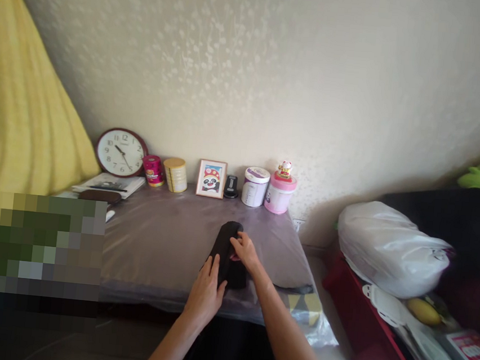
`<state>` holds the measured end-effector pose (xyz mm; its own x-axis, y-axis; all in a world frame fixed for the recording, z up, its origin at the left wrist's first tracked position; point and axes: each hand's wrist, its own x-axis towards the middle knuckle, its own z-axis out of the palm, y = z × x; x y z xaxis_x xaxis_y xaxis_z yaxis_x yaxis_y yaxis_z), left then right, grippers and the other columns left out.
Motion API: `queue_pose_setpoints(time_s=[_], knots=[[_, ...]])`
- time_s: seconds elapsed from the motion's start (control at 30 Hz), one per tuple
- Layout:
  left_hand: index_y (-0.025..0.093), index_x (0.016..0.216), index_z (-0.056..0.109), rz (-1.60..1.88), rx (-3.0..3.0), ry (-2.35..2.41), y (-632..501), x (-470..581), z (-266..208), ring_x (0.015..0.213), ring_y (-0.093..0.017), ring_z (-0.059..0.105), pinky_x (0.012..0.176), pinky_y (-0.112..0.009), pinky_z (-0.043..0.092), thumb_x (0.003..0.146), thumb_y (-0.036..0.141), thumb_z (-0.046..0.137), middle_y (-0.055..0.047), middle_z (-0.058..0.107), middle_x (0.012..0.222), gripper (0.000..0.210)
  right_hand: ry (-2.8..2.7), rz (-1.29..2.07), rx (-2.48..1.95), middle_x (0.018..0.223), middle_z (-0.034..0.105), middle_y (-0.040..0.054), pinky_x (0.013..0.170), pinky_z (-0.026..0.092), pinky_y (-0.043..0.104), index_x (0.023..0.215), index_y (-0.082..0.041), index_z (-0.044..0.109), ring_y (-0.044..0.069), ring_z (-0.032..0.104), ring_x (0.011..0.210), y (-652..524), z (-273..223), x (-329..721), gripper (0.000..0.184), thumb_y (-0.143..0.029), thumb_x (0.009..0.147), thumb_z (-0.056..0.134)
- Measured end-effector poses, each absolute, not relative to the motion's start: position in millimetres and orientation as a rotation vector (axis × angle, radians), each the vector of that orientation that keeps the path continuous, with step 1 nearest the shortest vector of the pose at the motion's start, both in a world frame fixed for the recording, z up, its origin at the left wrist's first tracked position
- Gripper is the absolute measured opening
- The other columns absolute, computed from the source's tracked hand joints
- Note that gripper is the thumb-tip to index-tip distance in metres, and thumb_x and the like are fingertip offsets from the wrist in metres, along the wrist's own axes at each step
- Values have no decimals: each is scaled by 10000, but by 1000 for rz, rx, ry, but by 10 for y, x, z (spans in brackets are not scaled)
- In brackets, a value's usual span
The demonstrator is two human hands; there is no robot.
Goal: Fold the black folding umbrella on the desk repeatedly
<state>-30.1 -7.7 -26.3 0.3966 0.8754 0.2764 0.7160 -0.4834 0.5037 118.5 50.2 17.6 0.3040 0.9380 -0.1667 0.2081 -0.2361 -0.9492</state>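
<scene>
Numerals run around the white dial of the wall clock (121, 153), with 12, 9, 3 and 6 legible (the small print beneath the 12 is too blurred). Lettering on the magenta can (153, 170) and white tub (255, 188) is unreadable.

At the grey-covered table (153, 245), the person's left hand (206, 290) is resting on the near part of a long black bundle (226, 235), while the right hand (245, 251) is curling its fingers at the bundle's right side. Along the wall, a round clock (121, 153) is leaning, a framed panda picture (211, 179) is standing, and a lucky cat figurine (284, 170) is sitting on a pink tub (278, 198).
</scene>
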Motion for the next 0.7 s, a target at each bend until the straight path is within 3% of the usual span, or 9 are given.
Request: queue_pose_setpoints(time_s=[0.1,0.2,0.3,0.37,0.57,0.7], knots=[[73,1361,240,734,2373,1400,-89,-275,-268,1291,-295,349,991,-447,377,835,228,351,-220,346,1392,559,-1089,969,-1686,589,573,-45,443,515,210,1225,-153,438,81,569,432,498,93,1229,365,-265,880,391],[85,1362,240,727,2393,1420,-111,-239,-264,1306,-293,326,1003,-457,364,806,187,363,-205,337,1405,579,-1118,839,-1733,631,592,-37,504,527,237,1171,-181,501,88,577,475,503,-9,1307,337,-250,849,429],[100,1365,240,719,2410,1443,-134,-222,-249,1310,-296,319,1003,-458,366,789,154,362,-192,331,1413,591,-1136,637,-1771,857,636,27,739,530,315,1062,-191,573,150,633,764,520,-91,1361,285,-243,792,498],[108,1363,246,715,2423,1450,-150,-227,-229,1298,-297,340,997,-452,374,778,129,362,-189,325,1417,597,-1130,524,-1793,1014,621,75,878,471,347,1047,-180,577,195,596,966,539,-129,1358,286,-263,782,510],[89,1374,222,568,2491,1460,-231,-219,-151,1265,-294,393,990,-417,391,727,40,374,-211,268,1442,667,-1113,383,-1857,1175,564,203,941,411,401,1207,-80,468,277,526,1129,591,-165,1150,465,-345,826,450],[72,1324,324,565,2465,1465,-263,-190,-203,1274,-312,379,997,-435,388,700,32,390,-228,258,1443,629,-1195,268,-2009,1204,514,283,919,407,450,1289,1,382,351,518,1128,603,-115,932,644,-398,796,495]])
